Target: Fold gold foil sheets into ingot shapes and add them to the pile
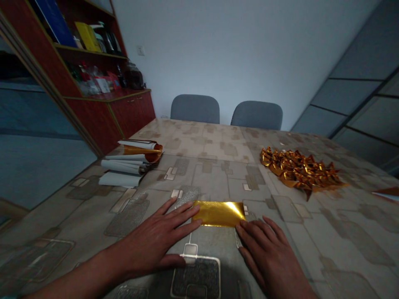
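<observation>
A folded strip of shiny gold foil paper [220,214] lies flat on the patterned tablecloth [215,178] in front of me. My left hand [158,236] rests with fingers stretched out, and some fingertips press on the strip's left end. At its lower right corner, the fingertips of my right hand [268,249] touch or nearly touch the edge. That hand lies low and flat, its fingers extended and fairly close together. Neither hand grips anything.
To the left lie several loosely rolled or folded sheets of white-backed gold paper [124,166]. A cluster of folded gold foil pieces [302,170] sits at the right. Part of another sheet [386,194] shows at the right edge. Two grey chairs [195,109] stand beyond the table.
</observation>
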Tool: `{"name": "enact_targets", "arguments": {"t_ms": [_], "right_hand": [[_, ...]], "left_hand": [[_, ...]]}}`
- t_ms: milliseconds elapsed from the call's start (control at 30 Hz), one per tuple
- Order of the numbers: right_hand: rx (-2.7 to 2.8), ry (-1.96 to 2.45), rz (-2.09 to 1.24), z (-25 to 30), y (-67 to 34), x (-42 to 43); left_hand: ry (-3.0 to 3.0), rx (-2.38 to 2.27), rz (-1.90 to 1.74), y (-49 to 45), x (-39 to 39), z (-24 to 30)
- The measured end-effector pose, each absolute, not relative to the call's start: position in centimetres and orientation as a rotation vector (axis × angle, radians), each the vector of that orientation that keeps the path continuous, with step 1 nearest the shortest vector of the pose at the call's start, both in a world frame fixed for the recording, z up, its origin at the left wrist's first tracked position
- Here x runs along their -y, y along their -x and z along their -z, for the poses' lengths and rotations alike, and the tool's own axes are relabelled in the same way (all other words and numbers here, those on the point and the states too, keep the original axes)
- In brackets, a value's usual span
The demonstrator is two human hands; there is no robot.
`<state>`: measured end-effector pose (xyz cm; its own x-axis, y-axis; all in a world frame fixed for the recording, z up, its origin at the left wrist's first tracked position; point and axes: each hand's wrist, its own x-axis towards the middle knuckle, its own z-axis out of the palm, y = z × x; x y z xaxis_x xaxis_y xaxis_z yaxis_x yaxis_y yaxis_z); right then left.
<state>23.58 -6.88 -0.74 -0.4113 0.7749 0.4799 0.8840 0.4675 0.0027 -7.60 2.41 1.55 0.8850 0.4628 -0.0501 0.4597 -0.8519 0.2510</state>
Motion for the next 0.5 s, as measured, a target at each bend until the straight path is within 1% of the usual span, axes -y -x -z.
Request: {"name": "enact_targets", "arguments": {"t_ms": [100,167,333,500], "right_hand": [[2.275,1.412,0.272,1.2,-23.4,6.9],[2.265,1.434,0.217,1.4,-23.3,6.9],[2.267,1.439,0.193,1.3,-23.3,6.8],[2.285,1.413,0.232,0.9,-23.7,6.7]], "left_hand": [[-2.836,-0.718,-0.099,6.1,-2.2,-1.5],[-2.845,-0.636,-0.112,4.1,-1.9,-1.5],[-2.793,-0.63,-0.22,0.1,-1.1,-1.2],[-2.831,-0.674,-0.247,1.2,-1.3,-1.4]]}}
